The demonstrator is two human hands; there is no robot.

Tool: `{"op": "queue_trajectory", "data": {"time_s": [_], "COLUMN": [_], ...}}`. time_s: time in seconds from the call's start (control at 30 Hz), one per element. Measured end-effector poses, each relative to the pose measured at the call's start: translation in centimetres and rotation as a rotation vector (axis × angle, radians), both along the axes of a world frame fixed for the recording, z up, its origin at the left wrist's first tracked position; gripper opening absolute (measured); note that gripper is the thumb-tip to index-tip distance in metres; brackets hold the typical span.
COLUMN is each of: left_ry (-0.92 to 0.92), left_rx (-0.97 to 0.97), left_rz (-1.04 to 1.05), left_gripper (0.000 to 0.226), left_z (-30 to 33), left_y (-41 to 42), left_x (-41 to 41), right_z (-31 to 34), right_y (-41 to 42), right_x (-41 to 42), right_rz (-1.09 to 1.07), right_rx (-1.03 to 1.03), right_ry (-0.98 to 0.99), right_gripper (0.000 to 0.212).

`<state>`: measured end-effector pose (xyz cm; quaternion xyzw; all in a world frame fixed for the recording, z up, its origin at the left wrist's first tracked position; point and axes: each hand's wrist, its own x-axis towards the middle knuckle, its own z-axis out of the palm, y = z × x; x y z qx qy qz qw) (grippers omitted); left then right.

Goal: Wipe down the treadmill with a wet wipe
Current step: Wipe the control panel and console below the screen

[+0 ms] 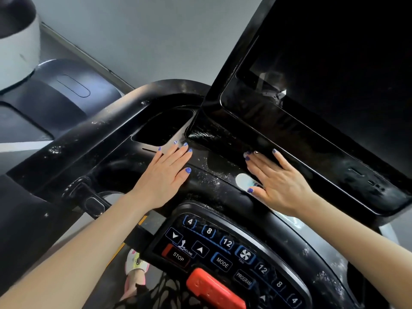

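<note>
The black treadmill console (214,166) fills the view, streaked with wet smears and white foam specks. My left hand (166,175) lies flat on the console, fingers straight, their tips at the rim of a recessed cup holder (162,128). My right hand (276,181) lies flat, pressing a white wet wipe (245,180) against the console just below the big dark screen (334,97). Only a small rounded bit of the wipe shows beside my thumb. My fingertips reach the screen's lower bezel.
The button panel (223,253) with STOP, MODE, PROGRAM and number keys sits near me, with a red safety key (214,288) below it. A left handlebar (93,130) curves away. Another machine (66,90) and a white cylinder (15,47) stand at the far left. My sandalled foot (136,264) shows below.
</note>
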<state>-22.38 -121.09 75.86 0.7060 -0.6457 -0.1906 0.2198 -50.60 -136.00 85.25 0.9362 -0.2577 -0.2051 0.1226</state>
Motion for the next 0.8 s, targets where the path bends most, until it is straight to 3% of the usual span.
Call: {"op": "queue_trajectory", "data": {"time_s": [0.2,0.37,0.47,0.6,0.8], "left_ry": [0.0,0.032,0.052,0.07,0.055], "left_rx": [0.014,0.032,0.058,0.07,0.083], "left_rz": [0.021,0.015,0.019,0.015,-0.069], "left_gripper": [0.096,0.082,0.069,0.078,0.075], "left_z": [0.4,0.9,1.0,1.6,2.5], "left_y": [0.1,0.4,0.3,-0.2,-1.9], "left_x": [-0.4,-0.3,-0.1,-0.6,-2.3], "right_z": [-1.5,-1.9,-1.2,-0.9,-1.0], "right_y": [0.9,1.4,0.9,0.1,0.7], "right_x": [6.6,3.5,-0.7,-3.2,-4.3], "right_rz": [-0.076,-0.063,-0.013,0.045,0.089], "right_rx": [0.191,0.287,0.228,0.056,0.027], "right_ry": [-0.159,-0.205,-0.194,-0.159,-0.242], "right_gripper": [0.092,0.085,0.086,0.077,0.067]}}
